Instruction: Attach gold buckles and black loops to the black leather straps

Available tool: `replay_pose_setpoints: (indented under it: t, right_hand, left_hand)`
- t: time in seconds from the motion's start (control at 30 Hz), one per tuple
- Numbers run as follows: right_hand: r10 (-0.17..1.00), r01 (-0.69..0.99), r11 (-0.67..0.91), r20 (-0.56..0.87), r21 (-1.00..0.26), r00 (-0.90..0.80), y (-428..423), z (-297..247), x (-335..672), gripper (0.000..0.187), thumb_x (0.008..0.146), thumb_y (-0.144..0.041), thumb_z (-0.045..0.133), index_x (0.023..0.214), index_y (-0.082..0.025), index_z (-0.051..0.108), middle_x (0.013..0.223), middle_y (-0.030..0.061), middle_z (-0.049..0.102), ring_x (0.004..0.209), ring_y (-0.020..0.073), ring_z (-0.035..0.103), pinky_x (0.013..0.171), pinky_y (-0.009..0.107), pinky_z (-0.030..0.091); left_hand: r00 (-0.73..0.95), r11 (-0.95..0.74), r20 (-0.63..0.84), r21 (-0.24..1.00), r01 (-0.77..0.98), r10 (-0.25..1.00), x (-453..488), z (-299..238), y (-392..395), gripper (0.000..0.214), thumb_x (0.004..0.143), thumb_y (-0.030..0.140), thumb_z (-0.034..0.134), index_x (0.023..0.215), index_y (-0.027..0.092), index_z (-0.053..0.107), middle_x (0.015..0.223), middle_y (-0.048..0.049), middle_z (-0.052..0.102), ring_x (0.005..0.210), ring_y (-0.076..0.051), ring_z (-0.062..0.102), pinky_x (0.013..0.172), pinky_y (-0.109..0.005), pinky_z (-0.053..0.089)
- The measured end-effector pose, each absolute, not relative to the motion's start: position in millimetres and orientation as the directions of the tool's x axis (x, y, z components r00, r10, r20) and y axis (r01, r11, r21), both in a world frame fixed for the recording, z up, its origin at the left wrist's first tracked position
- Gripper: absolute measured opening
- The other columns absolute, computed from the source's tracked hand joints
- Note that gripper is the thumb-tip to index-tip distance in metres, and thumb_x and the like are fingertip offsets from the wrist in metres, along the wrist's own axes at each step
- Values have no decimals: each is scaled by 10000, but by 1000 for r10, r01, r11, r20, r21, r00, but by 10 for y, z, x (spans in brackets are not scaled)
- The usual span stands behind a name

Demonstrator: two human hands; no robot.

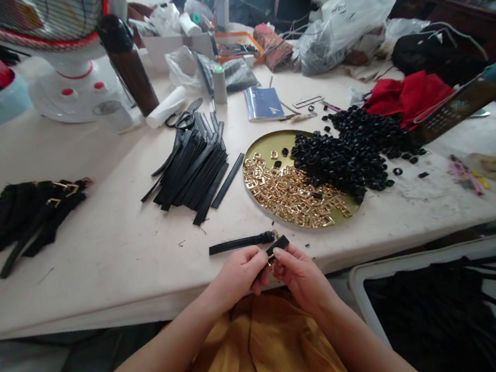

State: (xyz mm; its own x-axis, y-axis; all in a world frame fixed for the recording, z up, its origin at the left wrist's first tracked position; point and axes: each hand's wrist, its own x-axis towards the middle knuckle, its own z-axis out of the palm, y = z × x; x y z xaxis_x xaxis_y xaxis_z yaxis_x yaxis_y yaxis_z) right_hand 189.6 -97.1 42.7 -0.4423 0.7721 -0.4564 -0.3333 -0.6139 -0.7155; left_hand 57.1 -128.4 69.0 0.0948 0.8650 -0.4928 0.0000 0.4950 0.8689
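Note:
Between my two hands, at the table's front edge, is a black strap [280, 244] with a small gold buckle [271, 260] on it. My left hand [246, 271] is closed round the strap's left part. The fingers of my right hand [298, 270] pinch it beside the buckle, thumb on top. Just beyond my hands lies another black strap [238, 244] with a buckle at its right end. Behind that, a round gold tray [264, 142] holds many gold buckles [292, 188] and a heap of black loops [349, 149].
Black strips [199, 168] are piled left of the tray, near scissors [184, 118]. Buckled straps [33, 215] lie far left. A fan [74, 81], brown bottle [130, 67] and blue booklet [262, 103] stand or lie behind. Lower right, a white bin [360, 293] holds black strips.

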Motion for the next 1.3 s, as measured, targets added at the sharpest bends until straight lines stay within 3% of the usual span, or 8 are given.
replay_pose_setpoints:
  t: [0.23, 0.57, 0.77, 0.83, 0.9, 1.0, 1.13, 1.3]
  right_hand:
    - [736, -360, -658, -462, -661, -495, -976, 418, 1927, 168, 667, -308, 685, 694, -180, 579, 565, -41, 515, 500, 77, 401, 500, 208, 335]
    - [881, -76, -331, -279, -940, -383, -955, 502, 2003, 129, 722, -311, 622, 694, -188, 595, 620, -33, 550, 583, 103, 436, 585, 238, 342]
    - [831, -126, -450, -363, -884, -422, -921, 492, 1983, 151, 708, -321, 618, 686, -187, 553, 564, -46, 466, 522, 96, 381, 526, 233, 310]
    - [875, -44, -330, -288, -943, -390, -924, 503, 1966, 127, 715, -300, 606, 689, -192, 544, 598, -37, 484, 556, 109, 406, 548, 240, 326]
    - [935, 96, -92, -120, -991, -334, -930, 530, 1954, 101, 725, -260, 590, 662, -201, 538, 637, -25, 492, 607, 126, 428, 582, 251, 341]
    - [943, 247, 207, 126, -947, -307, -943, 583, 1949, 94, 742, -212, 573, 653, -210, 541, 670, -12, 482, 652, 139, 443, 613, 260, 350]
    - [923, 189, 186, 105, -964, -371, -957, 666, 1968, 61, 785, -248, 545, 739, -208, 547, 703, -8, 509, 643, 134, 464, 591, 250, 358]
    - [844, 184, 130, 11, -974, -537, -672, 732, 2144, 235, 856, -346, 427, 812, -195, 601, 711, 6, 567, 679, 149, 507, 621, 258, 374]
  left_hand:
    - [113, 499, -487, 857, -127, 866, 606, 690, -1314, 290, 807, 376, 382, 635, 158, 467, 487, 51, 476, 371, -49, 391, 359, -152, 295]
    - [103, 454, -451, 891, -7, 886, 643, 719, -1338, 284, 807, 411, 394, 654, 175, 432, 513, 59, 480, 372, -53, 367, 361, -171, 262]
    - [80, 380, -395, 911, 157, 915, 598, 759, -1328, 254, 804, 351, 410, 623, 177, 446, 505, 71, 433, 410, -62, 344, 412, -183, 273]
    - [62, 345, -367, 911, 225, 928, 581, 768, -1334, 266, 804, 345, 420, 600, 176, 442, 506, 70, 428, 429, -66, 353, 428, -186, 275]
    - [51, 316, -339, 914, 254, 939, 566, 768, -1342, 279, 811, 368, 424, 610, 176, 448, 516, 67, 434, 443, -71, 364, 433, -186, 276]
    - [70, 313, -336, 923, 224, 939, 537, 748, -1330, 317, 818, 424, 416, 625, 176, 449, 514, 65, 441, 436, -72, 358, 419, -185, 273]
    - [59, 376, -390, 911, 170, 919, 501, 706, -1258, 320, 769, 470, 476, 642, 179, 436, 470, 72, 437, 397, -74, 363, 392, -183, 281]
    - [54, 324, -336, 933, 157, 940, 518, 703, -1179, 350, 756, 408, 502, 1016, 175, 486, 586, 48, 532, 465, -104, 472, 442, -197, 364]
